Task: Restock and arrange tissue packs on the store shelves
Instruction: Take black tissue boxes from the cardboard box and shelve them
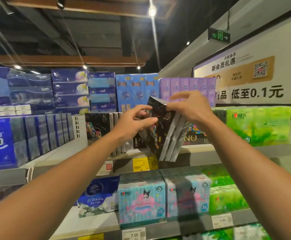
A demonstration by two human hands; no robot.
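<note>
A black tissue pack with colourful print and grey sides hangs tilted in front of the middle shelf. My right hand pinches its top corner. My left hand grips its left face, thumb and fingers around the edge. Behind it, matching black packs stand on the shelf to the left, and more black packs lie to the right, partly hidden by the held pack and my arms.
Blue packs fill the shelf's left, green packs its right. Blue and purple stacks stand behind on top. The lower shelf holds cartoon-printed packs, a blue pack and green ones. Price tags line the shelf edges.
</note>
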